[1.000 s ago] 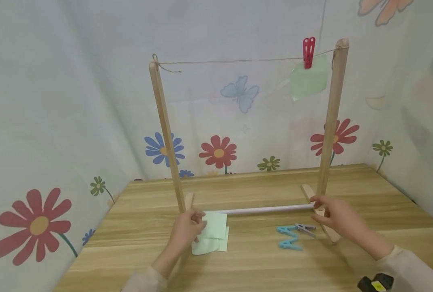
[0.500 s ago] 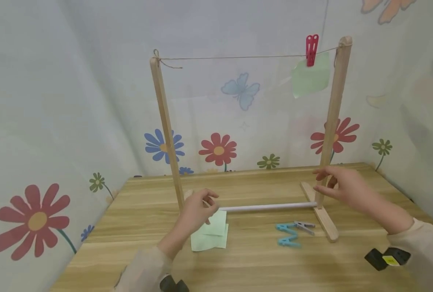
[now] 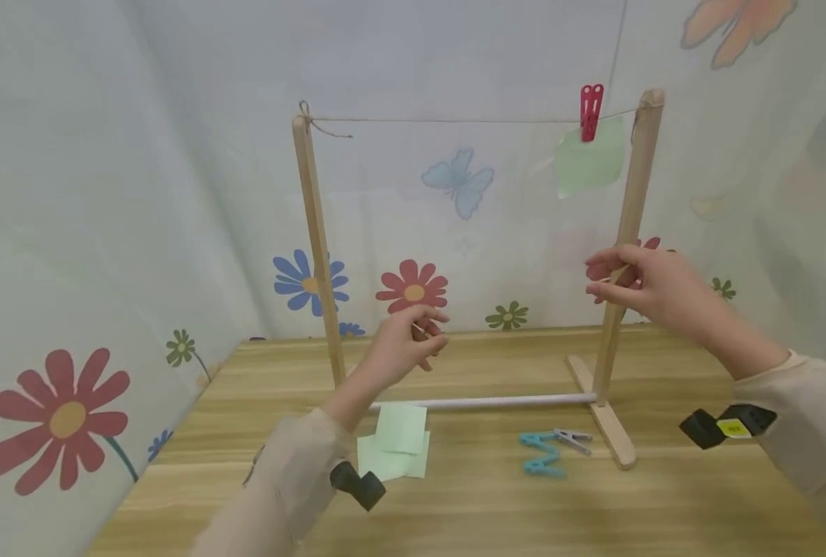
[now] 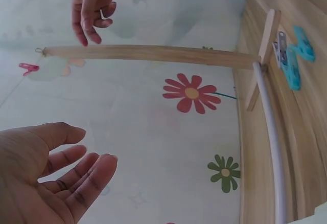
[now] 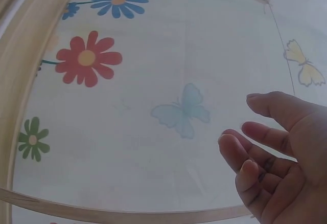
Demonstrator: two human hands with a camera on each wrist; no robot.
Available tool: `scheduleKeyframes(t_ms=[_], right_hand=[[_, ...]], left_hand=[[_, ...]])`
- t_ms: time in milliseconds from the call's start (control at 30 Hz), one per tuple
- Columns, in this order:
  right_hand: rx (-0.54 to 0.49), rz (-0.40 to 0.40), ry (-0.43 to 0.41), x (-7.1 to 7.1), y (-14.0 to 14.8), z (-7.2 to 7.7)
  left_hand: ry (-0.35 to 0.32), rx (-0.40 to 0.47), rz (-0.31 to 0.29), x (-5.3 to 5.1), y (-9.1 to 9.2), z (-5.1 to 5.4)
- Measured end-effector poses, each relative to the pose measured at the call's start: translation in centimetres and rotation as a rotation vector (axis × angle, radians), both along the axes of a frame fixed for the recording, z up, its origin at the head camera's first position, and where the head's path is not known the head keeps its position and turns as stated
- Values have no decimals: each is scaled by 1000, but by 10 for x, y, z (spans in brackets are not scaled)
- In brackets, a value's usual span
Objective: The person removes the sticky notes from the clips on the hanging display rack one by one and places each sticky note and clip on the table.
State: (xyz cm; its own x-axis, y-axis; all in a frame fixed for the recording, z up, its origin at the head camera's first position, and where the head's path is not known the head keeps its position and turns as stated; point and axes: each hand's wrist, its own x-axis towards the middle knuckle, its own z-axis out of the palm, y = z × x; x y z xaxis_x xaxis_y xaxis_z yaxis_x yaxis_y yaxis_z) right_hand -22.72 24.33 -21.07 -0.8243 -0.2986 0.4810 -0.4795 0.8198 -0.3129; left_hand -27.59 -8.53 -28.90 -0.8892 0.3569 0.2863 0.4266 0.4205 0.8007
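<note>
My left hand [image 3: 402, 346] hovers above the table's back part, just right of the left wooden post [image 3: 318, 247]; its fingers are loosely bent and hold nothing. In front of the right wooden post [image 3: 641, 174] my right hand [image 3: 663, 288] is raised higher, likewise holding nothing. A red clothespin [image 3: 590, 114] fixes a pale green sheet of paper [image 3: 594, 164] to the string [image 3: 448, 121], near its right end. Below my left hand, several pale green paper squares [image 3: 401, 427] overlap on the table. Blue clothespins [image 4: 291, 69] and a grey clothespin [image 3: 575, 439] lie toward the right.
A white rod [image 3: 503, 401] joins the two posts low down. The right post stands on a wooden foot [image 3: 613, 435]. Behind the wooden table [image 3: 469, 510] hangs a pale curtain [image 3: 385, 209] printed with flowers and butterflies.
Both hands have risen. The left has left the paper squares and moved up and right; the right has lifted from beside the right post's foot. Papers and clothespins lie as before.
</note>
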Motion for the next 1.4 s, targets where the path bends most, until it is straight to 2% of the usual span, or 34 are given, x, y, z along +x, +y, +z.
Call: scheduleKeyframes(t_ms=[67,200,367,500,767,967,1067,1200,1400], right_hand=[[-11,-9,-26,-1,-2,11],[-42,-46,-15,-7,-4,32],[-86,-87,43,-13,-1,64],[-144,-91,104,-18,2,89],[-405,-96,127,-26,5,126],[-480,-124,80,-29,3,144],[-468,-143,55,-32,0,153],[-386,-174,18,-37,-4,161],[-334,-178,-57,-46,-11,163]], left_hand=[[24,36,-8,-3,6,3],[96,85,-32,-9,18,10],[195,141,-43,-13,33,22],[231,151,-35,-16,44,33],[218,190,-67,-20,74,55],[216,207,-63,-23,97,70],[218,210,-42,-26,106,76],[213,210,-44,-30,116,85],[167,279,-66,-32,124,94]])
